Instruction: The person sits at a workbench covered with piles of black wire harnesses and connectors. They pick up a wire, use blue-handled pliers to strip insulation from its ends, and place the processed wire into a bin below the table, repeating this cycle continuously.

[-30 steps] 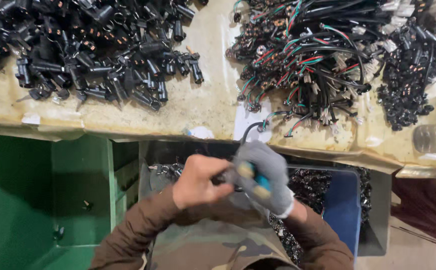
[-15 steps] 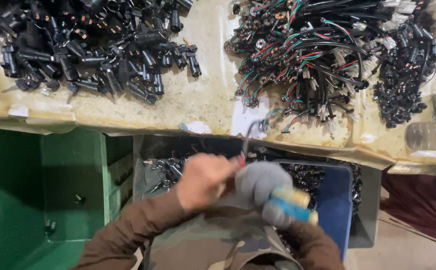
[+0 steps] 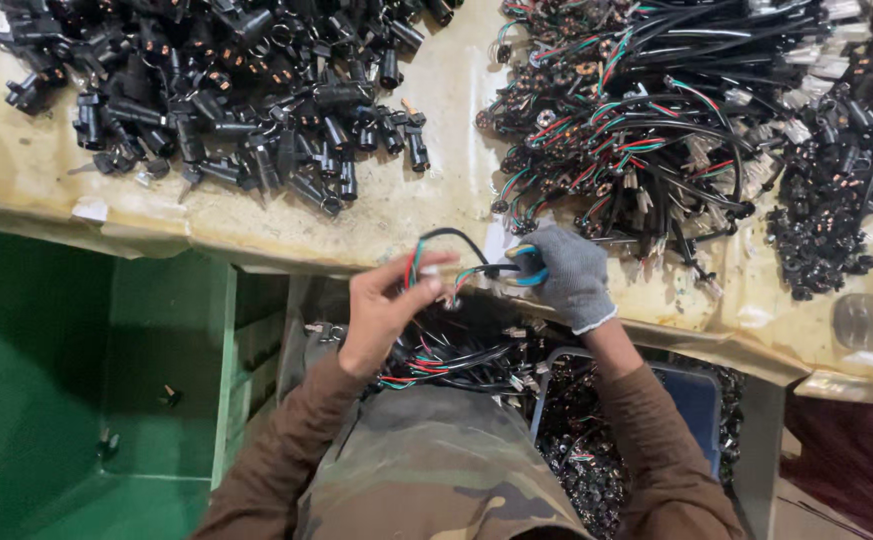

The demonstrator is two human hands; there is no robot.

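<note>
My bare left hand pinches a thin black cable with red and green wires that loops up over the bench edge. My right hand, in a grey knit glove, grips a small tool with blue handles whose tip meets the end of that cable. Both hands hover at the front edge of the workbench. A loose bundle of the same wires lies in my lap under the hands.
A heap of black plastic sockets covers the bench's left part. A tangle of wired harnesses lies to the right, with more black parts at the far right. A blue bin of parts and a green cabinet sit below.
Both hands have risen from my lap to the bench edge. The left hand has lifted the cable into a loop, and the gloved hand has brought the tool to the cable's end.
</note>
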